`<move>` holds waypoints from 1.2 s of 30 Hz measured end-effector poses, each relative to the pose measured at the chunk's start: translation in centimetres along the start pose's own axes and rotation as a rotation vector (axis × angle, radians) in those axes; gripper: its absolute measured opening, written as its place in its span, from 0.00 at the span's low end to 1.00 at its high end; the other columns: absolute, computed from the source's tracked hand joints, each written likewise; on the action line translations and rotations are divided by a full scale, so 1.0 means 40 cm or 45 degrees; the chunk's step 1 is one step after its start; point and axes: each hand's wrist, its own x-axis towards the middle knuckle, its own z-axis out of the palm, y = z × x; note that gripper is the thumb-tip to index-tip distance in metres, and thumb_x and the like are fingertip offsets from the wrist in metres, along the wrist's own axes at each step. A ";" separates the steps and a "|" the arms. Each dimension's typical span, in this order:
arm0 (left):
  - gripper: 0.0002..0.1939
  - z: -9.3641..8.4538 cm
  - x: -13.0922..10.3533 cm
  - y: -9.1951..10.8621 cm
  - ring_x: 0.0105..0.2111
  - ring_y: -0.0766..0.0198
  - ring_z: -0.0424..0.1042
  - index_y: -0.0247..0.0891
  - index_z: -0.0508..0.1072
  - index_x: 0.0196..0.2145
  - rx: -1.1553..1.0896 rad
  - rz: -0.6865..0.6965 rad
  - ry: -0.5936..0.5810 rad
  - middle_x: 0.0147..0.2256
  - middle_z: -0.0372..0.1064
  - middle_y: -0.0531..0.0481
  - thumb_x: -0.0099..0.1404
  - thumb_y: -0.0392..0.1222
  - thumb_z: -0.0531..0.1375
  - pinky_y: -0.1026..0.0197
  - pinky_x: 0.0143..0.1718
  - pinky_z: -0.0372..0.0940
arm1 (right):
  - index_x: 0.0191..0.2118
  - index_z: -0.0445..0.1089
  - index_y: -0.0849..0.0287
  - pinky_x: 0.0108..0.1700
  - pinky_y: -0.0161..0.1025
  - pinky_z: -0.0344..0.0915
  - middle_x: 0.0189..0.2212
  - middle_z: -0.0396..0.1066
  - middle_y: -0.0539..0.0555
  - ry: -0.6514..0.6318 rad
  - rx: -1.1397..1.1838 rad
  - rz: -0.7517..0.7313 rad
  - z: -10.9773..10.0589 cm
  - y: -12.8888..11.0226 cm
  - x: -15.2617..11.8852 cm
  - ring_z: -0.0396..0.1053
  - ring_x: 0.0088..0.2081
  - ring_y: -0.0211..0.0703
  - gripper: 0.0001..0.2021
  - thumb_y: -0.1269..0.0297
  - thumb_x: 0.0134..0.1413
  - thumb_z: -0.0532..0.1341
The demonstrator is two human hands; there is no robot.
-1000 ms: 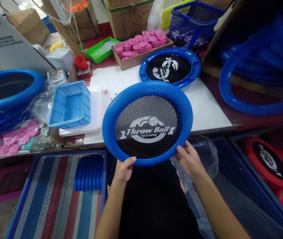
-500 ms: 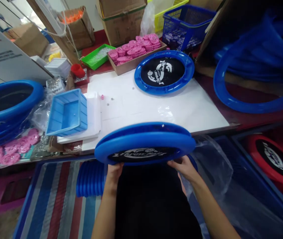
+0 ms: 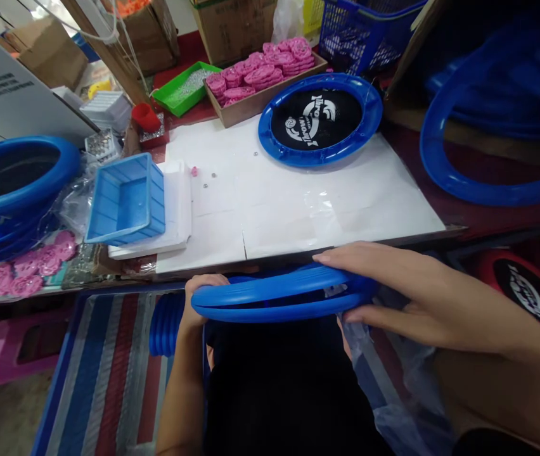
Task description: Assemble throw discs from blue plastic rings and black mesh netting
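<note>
A blue ring-shaped disc [image 3: 274,294] is held almost edge-on in front of my body, below the table's front edge. Two rim layers show, with a narrow dark gap between them. My left hand [image 3: 201,296] is wrapped round its left end. On the right, my right hand [image 3: 393,291] pinches the rim with fingers on top and thumb beneath. A second blue disc with a black printed centre [image 3: 320,120] lies on the white sheet [image 3: 222,215] beyond. Stacked blue rings [image 3: 163,326] stand low beside my left forearm.
A light blue bin [image 3: 127,202] stands at left, near more stacked blue discs [image 3: 18,190]. Pink flower-like pieces [image 3: 260,73] fill a cardboard tray behind a green tray [image 3: 184,88]. A loose blue ring [image 3: 488,193] lies right, above red discs [image 3: 527,285].
The held disc has tipped so its printed face no longer shows. My right hand has shifted from the near underside to the right end, fingers now over the top. The view has moved slightly.
</note>
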 end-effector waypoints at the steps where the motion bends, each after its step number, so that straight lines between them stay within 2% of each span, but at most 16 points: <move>1: 0.25 0.004 -0.005 0.014 0.24 0.52 0.76 0.40 0.79 0.19 0.058 0.042 -0.081 0.20 0.75 0.45 0.41 0.64 0.79 0.49 0.35 0.75 | 0.72 0.67 0.46 0.58 0.48 0.78 0.59 0.79 0.56 -0.030 -0.030 -0.028 -0.004 -0.010 0.010 0.80 0.55 0.56 0.28 0.52 0.70 0.66; 5: 0.08 0.030 -0.040 0.088 0.29 0.51 0.79 0.41 0.85 0.27 0.309 0.127 -0.290 0.27 0.81 0.43 0.49 0.46 0.74 0.52 0.37 0.74 | 0.68 0.71 0.48 0.52 0.48 0.79 0.55 0.81 0.56 -0.127 -0.071 -0.110 0.004 -0.044 0.038 0.81 0.50 0.56 0.23 0.55 0.71 0.64; 6: 0.06 0.040 -0.049 0.106 0.30 0.51 0.80 0.42 0.86 0.28 0.379 0.148 -0.319 0.29 0.82 0.43 0.49 0.41 0.72 0.53 0.37 0.74 | 0.67 0.72 0.49 0.51 0.47 0.79 0.54 0.81 0.56 -0.155 -0.060 -0.127 0.008 -0.051 0.044 0.81 0.49 0.55 0.22 0.55 0.71 0.64; 8: 0.08 0.061 -0.063 0.139 0.31 0.51 0.81 0.42 0.87 0.31 0.519 0.206 -0.372 0.32 0.84 0.44 0.51 0.37 0.68 0.55 0.38 0.74 | 0.64 0.74 0.50 0.48 0.44 0.79 0.52 0.82 0.55 -0.222 -0.019 -0.135 0.015 -0.063 0.056 0.81 0.47 0.52 0.20 0.56 0.71 0.65; 13: 0.13 0.092 -0.074 0.173 0.31 0.52 0.82 0.42 0.86 0.31 0.602 0.300 -0.387 0.32 0.84 0.46 0.49 0.34 0.64 0.57 0.37 0.74 | 0.62 0.74 0.52 0.42 0.40 0.77 0.47 0.83 0.53 -0.332 0.049 -0.073 0.017 -0.076 0.074 0.81 0.41 0.47 0.20 0.57 0.67 0.68; 16: 0.12 0.094 -0.075 0.172 0.29 0.53 0.81 0.42 0.85 0.30 0.592 0.302 -0.369 0.31 0.83 0.47 0.49 0.35 0.63 0.57 0.36 0.74 | 0.62 0.74 0.52 0.45 0.41 0.76 0.49 0.83 0.53 -0.327 0.051 -0.045 0.014 -0.082 0.076 0.82 0.44 0.47 0.20 0.58 0.67 0.69; 22: 0.09 0.090 -0.073 0.170 0.29 0.52 0.80 0.40 0.83 0.27 0.588 0.197 -0.345 0.30 0.82 0.47 0.47 0.36 0.63 0.57 0.34 0.74 | 0.62 0.75 0.51 0.46 0.40 0.76 0.49 0.82 0.53 -0.333 0.067 0.020 0.016 -0.104 0.078 0.81 0.45 0.47 0.20 0.61 0.67 0.69; 29: 0.10 0.108 -0.078 0.192 0.25 0.56 0.79 0.40 0.82 0.28 0.672 0.257 -0.346 0.28 0.82 0.49 0.47 0.37 0.61 0.60 0.30 0.71 | 0.57 0.76 0.56 0.40 0.42 0.73 0.43 0.81 0.55 -0.292 -0.100 -0.033 0.027 -0.115 0.080 0.78 0.39 0.47 0.16 0.58 0.67 0.68; 31: 0.12 0.116 -0.082 0.200 0.25 0.56 0.79 0.40 0.83 0.29 0.699 0.296 -0.361 0.28 0.82 0.50 0.48 0.35 0.60 0.60 0.31 0.71 | 0.59 0.75 0.56 0.40 0.42 0.73 0.44 0.81 0.55 -0.301 -0.089 -0.039 0.023 -0.110 0.084 0.78 0.39 0.48 0.18 0.56 0.67 0.69; 36: 0.16 0.128 -0.085 0.214 0.28 0.55 0.81 0.42 0.83 0.31 0.786 0.360 -0.451 0.31 0.83 0.51 0.46 0.32 0.60 0.59 0.34 0.72 | 0.66 0.72 0.51 0.42 0.39 0.75 0.49 0.82 0.51 -0.490 0.125 -0.044 0.008 -0.081 0.088 0.81 0.42 0.45 0.25 0.52 0.68 0.68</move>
